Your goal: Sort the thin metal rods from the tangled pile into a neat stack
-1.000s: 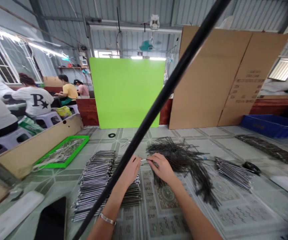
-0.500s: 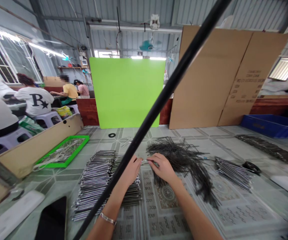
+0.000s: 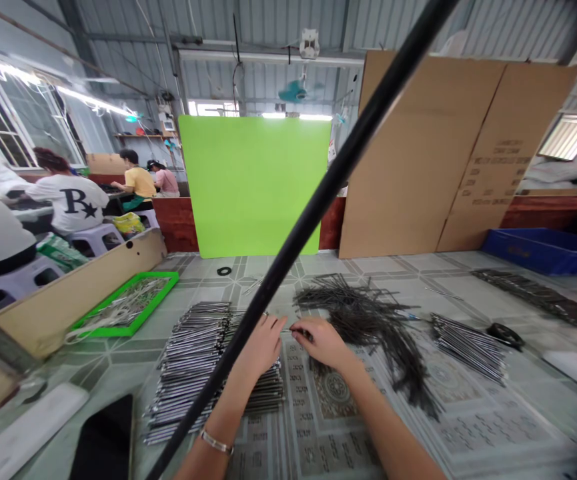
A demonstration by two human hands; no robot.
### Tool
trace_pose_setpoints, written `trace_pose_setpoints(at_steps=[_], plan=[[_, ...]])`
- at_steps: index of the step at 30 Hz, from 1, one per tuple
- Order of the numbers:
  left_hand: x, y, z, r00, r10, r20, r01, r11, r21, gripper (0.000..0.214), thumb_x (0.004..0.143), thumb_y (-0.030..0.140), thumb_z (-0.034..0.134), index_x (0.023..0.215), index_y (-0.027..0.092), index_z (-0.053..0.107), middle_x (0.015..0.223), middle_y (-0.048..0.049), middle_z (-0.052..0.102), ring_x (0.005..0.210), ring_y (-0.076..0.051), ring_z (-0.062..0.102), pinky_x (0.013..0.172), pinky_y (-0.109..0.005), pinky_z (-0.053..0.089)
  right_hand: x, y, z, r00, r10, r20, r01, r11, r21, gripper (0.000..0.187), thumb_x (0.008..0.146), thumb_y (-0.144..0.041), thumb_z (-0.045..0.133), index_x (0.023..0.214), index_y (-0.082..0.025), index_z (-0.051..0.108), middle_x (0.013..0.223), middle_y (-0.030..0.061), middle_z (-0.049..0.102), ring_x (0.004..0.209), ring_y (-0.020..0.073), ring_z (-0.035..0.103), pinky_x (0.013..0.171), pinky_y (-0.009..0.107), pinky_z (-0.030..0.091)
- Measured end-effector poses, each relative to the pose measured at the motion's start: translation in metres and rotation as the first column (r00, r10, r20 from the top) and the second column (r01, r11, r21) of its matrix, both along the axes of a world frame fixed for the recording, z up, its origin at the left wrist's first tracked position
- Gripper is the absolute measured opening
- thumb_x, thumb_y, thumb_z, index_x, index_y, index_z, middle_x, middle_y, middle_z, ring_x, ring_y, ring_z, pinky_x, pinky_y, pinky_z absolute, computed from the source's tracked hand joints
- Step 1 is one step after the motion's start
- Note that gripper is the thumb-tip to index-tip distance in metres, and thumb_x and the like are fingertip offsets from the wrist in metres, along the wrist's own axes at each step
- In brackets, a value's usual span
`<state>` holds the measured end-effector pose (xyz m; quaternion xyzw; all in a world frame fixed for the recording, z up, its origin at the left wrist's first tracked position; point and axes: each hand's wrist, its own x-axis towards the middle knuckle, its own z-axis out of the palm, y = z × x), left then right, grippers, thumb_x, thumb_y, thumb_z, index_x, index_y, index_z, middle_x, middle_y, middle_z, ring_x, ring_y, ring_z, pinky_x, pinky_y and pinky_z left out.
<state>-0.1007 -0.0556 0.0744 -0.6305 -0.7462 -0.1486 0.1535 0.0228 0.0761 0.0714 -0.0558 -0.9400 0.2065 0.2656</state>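
My left hand (image 3: 262,345) is closed near the right edge of a dense stack of thin metal rods (image 3: 188,360), partly hidden by a dark diagonal bar (image 3: 295,257) that crosses the view. What its fingertips hold is too small to make out. Facing it, my right hand (image 3: 322,341) pinches a thin silvery piece (image 3: 288,330) between thumb and forefinger. That piece sits in the narrow gap between both hands' fingertips. Just behind and right of my right hand lies a loose, tangled heap of thin dark strips (image 3: 363,307).
Left are a green tray (image 3: 133,327) of thin pieces and a black phone (image 3: 103,440). Right are another rod bundle (image 3: 468,347), a black ring of tape (image 3: 505,335) and a blue bin (image 3: 548,250). A green board (image 3: 258,187) and cardboard (image 3: 418,153) stand behind. Several people sit left.
My hands have shifted slightly down. The right fingers have curled in more, and less of the thin silvery piece shows between the hands.
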Motion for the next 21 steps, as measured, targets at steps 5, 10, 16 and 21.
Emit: trace_pose_setpoints(at_steps=[5, 10, 16, 21], plan=[[0.009, 0.002, 0.002, 0.995, -0.086, 0.044, 0.084, 0.996, 0.035, 0.069, 0.071, 0.006, 0.041, 0.135, 0.020, 0.021, 0.105, -0.0064, 0.053, 0.096, -0.022, 0.050, 0.086, -0.037, 0.043, -0.006, -0.008, -0.006, 0.999, 0.052, -0.016, -0.053, 0.990, -0.129, 0.018, 0.082, -0.020, 0.048, 0.091, -0.019, 0.063, 0.087, 0.0052, 0.065, 0.081, 0.0178, 0.059, 0.075, 0.029, 0.043], [0.012, -0.002, 0.013, 1.000, -0.009, -0.030, 0.019, 0.933, 0.360, 0.052, 0.080, 0.017, 0.042, 0.131, 0.021, 0.030, 0.122, -0.0096, 0.047, 0.117, -0.026, 0.039, 0.100, -0.045, 0.032, -0.016, -0.005, -0.016, 0.977, 0.027, -0.209, -0.136, 0.837, -0.530, 0.019, 0.083, -0.030, 0.049, 0.091, -0.017, 0.060, 0.075, 0.0032, 0.064, 0.068, 0.0149, 0.059, 0.066, 0.027, 0.047], [0.018, -0.011, 0.022, 0.991, -0.109, -0.083, 0.137, 0.837, 0.529, 0.036, 0.080, 0.016, 0.046, 0.116, 0.020, 0.046, 0.109, -0.0087, 0.054, 0.104, -0.023, 0.048, 0.094, -0.043, 0.039, -0.016, 0.007, -0.018, 0.926, -0.159, -0.342, -0.163, 0.648, -0.744, 0.028, 0.079, -0.043, 0.052, 0.091, -0.018, 0.057, 0.072, 0.0031, 0.063, 0.064, 0.0138, 0.059, 0.064, 0.027, 0.049], [0.041, -0.010, 0.027, 0.942, -0.270, -0.200, 0.336, 0.768, 0.546, 0.027, 0.077, 0.013, 0.047, 0.102, 0.017, 0.055, 0.096, -0.0067, 0.059, 0.096, -0.021, 0.050, 0.088, -0.040, 0.042, -0.023, -0.003, -0.009, 0.944, -0.088, -0.319, -0.127, 0.794, -0.594, 0.024, 0.078, -0.038, 0.051, 0.089, -0.019, 0.060, 0.081, 0.0049, 0.063, 0.073, 0.0164, 0.059, 0.067, 0.029, 0.050]])
